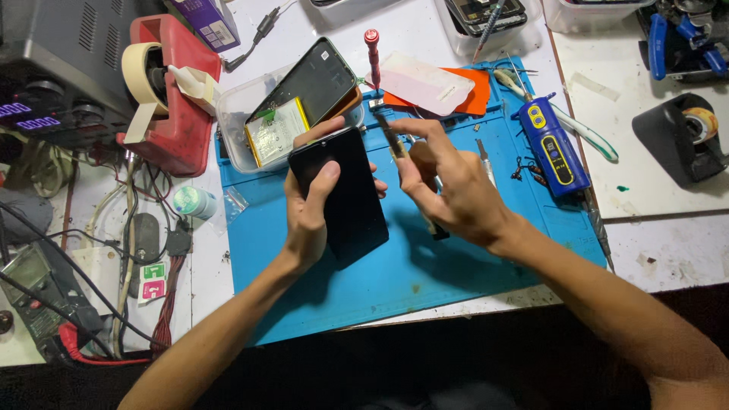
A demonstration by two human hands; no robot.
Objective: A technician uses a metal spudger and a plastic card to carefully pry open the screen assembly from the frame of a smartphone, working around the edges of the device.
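My left hand (310, 209) grips a black smartphone (351, 205) from its left side, thumb across the dark glass, holding it tilted over the blue work mat (425, 266). My right hand (444, 186) is just right of the phone's top edge, fingers pinched on a thin metal tool (389, 135) that points up and left. A red-handled screwdriver (372, 55) lies just beyond the tool tip.
An opened phone (304, 95) rests in a clear tray at the mat's back left. A red tape dispenser (163, 83) stands left. A blue electric screwdriver (553, 148), orange and white cards (425, 85), tweezers, a multimeter (34, 292) and cables surround the mat.
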